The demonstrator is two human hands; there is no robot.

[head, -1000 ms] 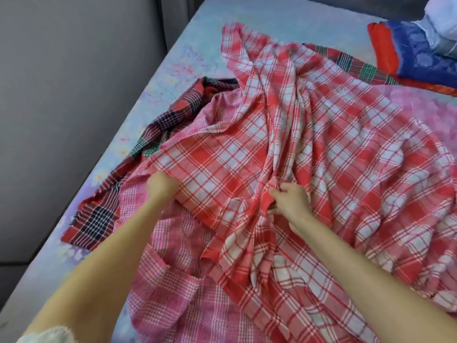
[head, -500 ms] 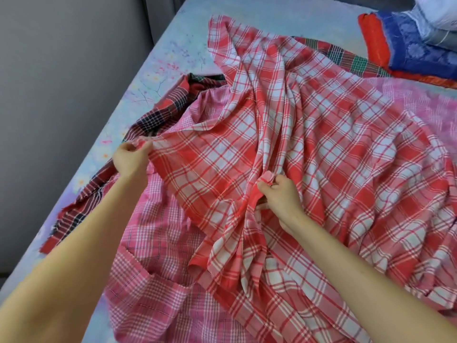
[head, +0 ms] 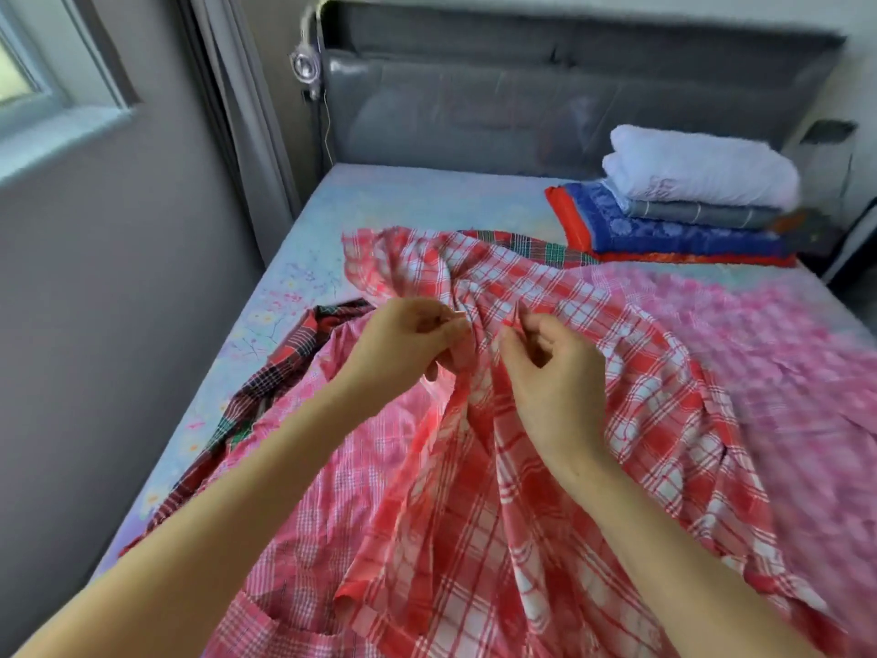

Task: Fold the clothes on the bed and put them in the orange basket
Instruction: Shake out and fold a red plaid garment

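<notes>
A red-and-white plaid cloth (head: 631,372) lies bunched across the middle of the bed. My left hand (head: 403,344) pinches its gathered edge, lifted above the bed. My right hand (head: 550,372) grips the same cloth just to the right, and the two hands are almost touching. Under it lies a pink checked garment (head: 332,472), which spreads toward the near edge. A dark red-and-green plaid cloth (head: 280,368) pokes out on the left. A pale pink cloth (head: 783,353) covers the right side. No orange basket is in view.
A stack of folded linens (head: 688,201) sits at the back right, near the grey headboard (head: 545,102). The grey wall (head: 118,301) runs close along the bed's left edge, with a window (head: 38,87) above. Bare mattress sheet (head: 417,201) shows at the back.
The view has tilted up, and the headboard and window now show. My left hand has moved right, up to my right hand. Both have lifted the red plaid cloth's edge.
</notes>
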